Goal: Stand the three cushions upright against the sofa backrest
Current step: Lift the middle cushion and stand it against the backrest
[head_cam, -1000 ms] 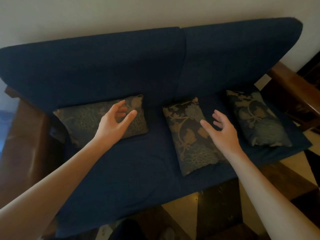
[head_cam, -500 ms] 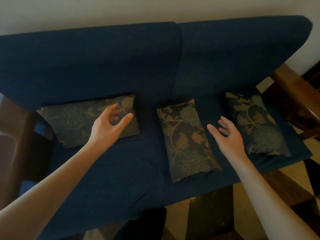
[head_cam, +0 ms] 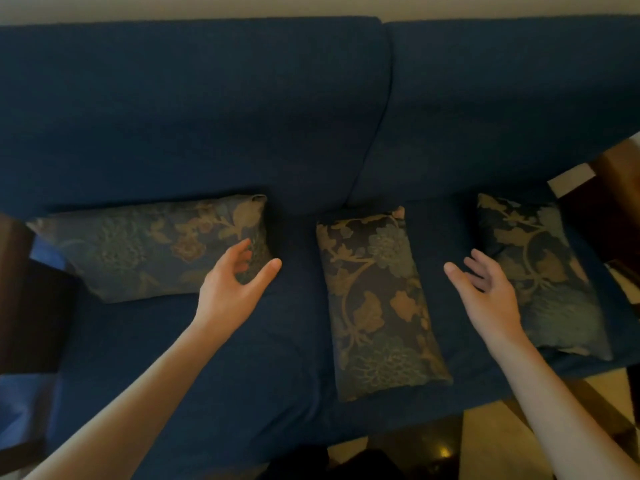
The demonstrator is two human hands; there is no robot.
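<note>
Three dark floral cushions lie flat on the seat of a navy sofa. The left cushion lies crosswise near the backrest. The middle cushion and the right cushion lie lengthwise, front to back. My left hand hovers open over the right end of the left cushion, fingers curled. Between the middle and right cushions, my right hand is open, palm turned left, holding nothing.
Wooden armrests flank the sofa at the left and the right. Tiled floor shows below the seat's front edge. Bare seat fabric stretches in front of the left cushion.
The view has come closer to the sofa. My right hand has drifted from over the middle cushion to the gap beside the right cushion. My left hand stays by the left cushion's end.
</note>
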